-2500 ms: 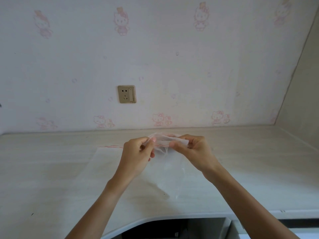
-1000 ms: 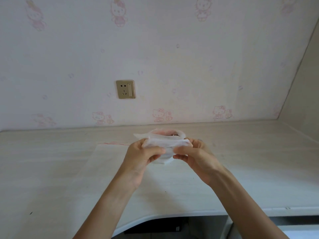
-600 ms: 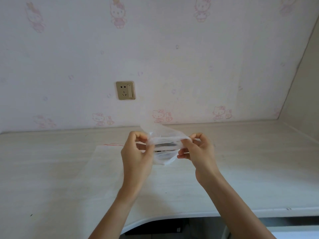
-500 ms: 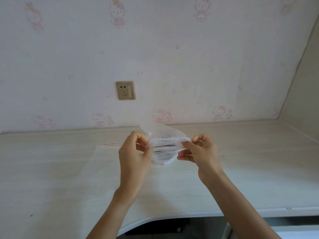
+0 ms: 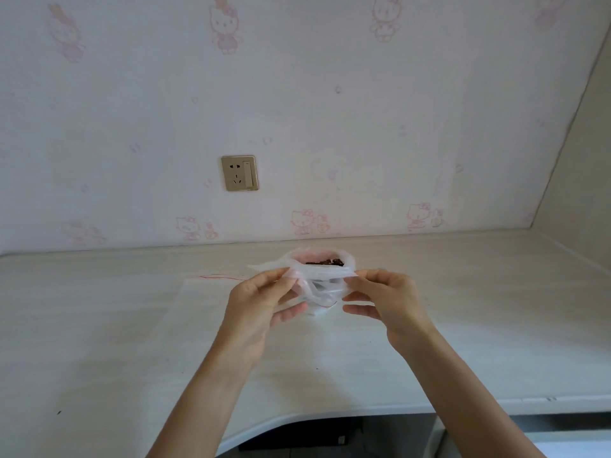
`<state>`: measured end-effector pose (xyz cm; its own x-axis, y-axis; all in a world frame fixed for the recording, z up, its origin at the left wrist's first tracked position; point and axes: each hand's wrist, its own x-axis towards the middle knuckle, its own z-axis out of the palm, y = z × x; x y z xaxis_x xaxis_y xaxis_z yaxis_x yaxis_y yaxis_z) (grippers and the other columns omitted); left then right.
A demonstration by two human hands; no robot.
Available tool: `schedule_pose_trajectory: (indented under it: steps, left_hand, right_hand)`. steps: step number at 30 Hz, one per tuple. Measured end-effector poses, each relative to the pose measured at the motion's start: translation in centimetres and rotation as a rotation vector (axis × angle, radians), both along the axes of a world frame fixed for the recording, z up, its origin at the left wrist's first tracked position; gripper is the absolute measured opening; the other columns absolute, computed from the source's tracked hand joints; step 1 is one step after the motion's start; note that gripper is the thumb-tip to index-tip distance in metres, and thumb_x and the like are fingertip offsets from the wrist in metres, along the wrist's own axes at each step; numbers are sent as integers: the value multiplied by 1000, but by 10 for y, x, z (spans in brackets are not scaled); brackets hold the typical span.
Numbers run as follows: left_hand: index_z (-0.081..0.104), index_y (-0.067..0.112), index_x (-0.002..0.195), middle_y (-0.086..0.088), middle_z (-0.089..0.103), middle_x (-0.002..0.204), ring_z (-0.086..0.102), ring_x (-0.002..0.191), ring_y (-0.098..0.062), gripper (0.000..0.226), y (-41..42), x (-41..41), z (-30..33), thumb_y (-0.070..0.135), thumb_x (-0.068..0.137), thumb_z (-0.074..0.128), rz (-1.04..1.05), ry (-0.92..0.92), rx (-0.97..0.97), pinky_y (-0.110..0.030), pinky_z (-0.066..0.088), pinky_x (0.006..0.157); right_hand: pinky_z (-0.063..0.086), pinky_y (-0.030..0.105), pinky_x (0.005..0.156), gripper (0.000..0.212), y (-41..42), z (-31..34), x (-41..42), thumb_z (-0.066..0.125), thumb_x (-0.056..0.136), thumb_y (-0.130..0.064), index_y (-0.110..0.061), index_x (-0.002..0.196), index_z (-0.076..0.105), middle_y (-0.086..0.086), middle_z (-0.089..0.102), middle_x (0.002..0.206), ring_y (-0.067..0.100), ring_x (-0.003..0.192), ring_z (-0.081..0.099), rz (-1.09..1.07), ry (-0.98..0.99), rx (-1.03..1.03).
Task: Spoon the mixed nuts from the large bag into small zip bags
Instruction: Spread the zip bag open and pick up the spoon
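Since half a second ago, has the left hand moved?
Yes. Against the wall socket, the left hand dropped slightly lower, gripping the small zip bag.

Single view, head-worn wide-angle camera, looking forward and slightly down across the pale desk [image 5: 99, 325] toward the far wall [image 5: 330, 94]. Both forearms enter from the near bottom edge; left hand [image 5: 261, 302] and right hand [image 5: 386, 299] sit near frame centre, close to the lens. Wall socket [image 5: 239, 173] is roughly mid-frame, far side. Side wall [image 5: 588, 160] closes the right edge. Near desk edge curves along the bottom. No second view to overlap with.
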<state>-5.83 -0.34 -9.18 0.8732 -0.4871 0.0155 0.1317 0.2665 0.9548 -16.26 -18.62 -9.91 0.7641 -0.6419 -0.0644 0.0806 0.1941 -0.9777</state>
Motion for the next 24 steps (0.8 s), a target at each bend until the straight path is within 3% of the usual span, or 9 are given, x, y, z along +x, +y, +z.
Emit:
schedule_pose_trajectory:
  steps: [3, 5, 7, 9, 12, 14, 19, 24]
  left_hand:
    - [83, 7, 87, -13, 78, 96, 79, 90, -24, 12, 1, 2, 4, 15, 79, 78, -152, 260, -123, -34, 64, 71]
    - [79, 1, 92, -17, 78, 101, 79, 90, -25, 16, -1, 2, 4, 8, 78, 77, -201, 417, -201, -37, 65, 71]
    - [74, -3, 98, -19, 77, 101, 79, 88, -27, 21, -3, 3, 4, 4, 78, 74, -236, 545, -269, -41, 66, 72]
    - [72, -2, 99, -16, 75, 94, 78, 82, -25, 18, -3, 3, 5, 4, 81, 71, -276, 592, -293, -43, 65, 73]
    - [70, 3, 95, -5, 65, 78, 69, 68, -15, 12, -4, 4, 5, 7, 84, 70, -312, 544, -240, -38, 63, 70]
    - [69, 5, 94, -2, 59, 72, 62, 62, -13, 7, -7, 5, 3, 9, 89, 67, -263, 438, -145, -34, 59, 68]
    - [76, 18, 65, -2, 59, 70, 59, 61, -12, 37, -10, 5, 5, 15, 93, 53, -205, 245, -52, -31, 52, 68]
    - [83, 16, 94, -3, 71, 81, 69, 70, -17, 26, -8, 7, 0, 22, 82, 61, -329, 322, -176, -36, 56, 80]
  right_hand:
    - [63, 36, 70, 29, -3, 2, 0, 76, 87, 0, 10, 111, 65, 17, 76, 93, 27, 78, 75, 118, -88, 255]
    - [63, 34, 70, 46, -3, 4, 1, 72, 89, 3, 3, 129, 50, 18, 76, 96, 24, 79, 76, 189, -171, 449]
    - [64, 32, 69, 59, -4, 4, 4, 72, 85, 3, -9, 131, 39, 19, 75, 96, 22, 78, 76, 221, -252, 599]
    - [64, 33, 71, 51, -4, 4, 5, 74, 83, 0, -14, 123, 44, 16, 74, 92, 21, 78, 75, 250, -287, 658]
    - [64, 33, 75, 10, 2, 5, 5, 70, 86, -12, -6, 92, 74, 10, 72, 89, 20, 80, 74, 339, -225, 580]
    - [63, 35, 76, 22, 3, 1, 7, 63, 95, -15, -10, 82, 79, 9, 74, 90, 21, 83, 74, 351, -209, 525]
    - [59, 38, 75, 22, 7, -4, 10, 60, 87, -17, -7, 99, 76, 12, 72, 100, 23, 84, 71, 346, -260, 506]
    - [58, 36, 81, 32, 10, -7, 8, 66, 84, -21, -4, 109, 75, 15, 72, 113, 24, 99, 72, 397, -336, 414]
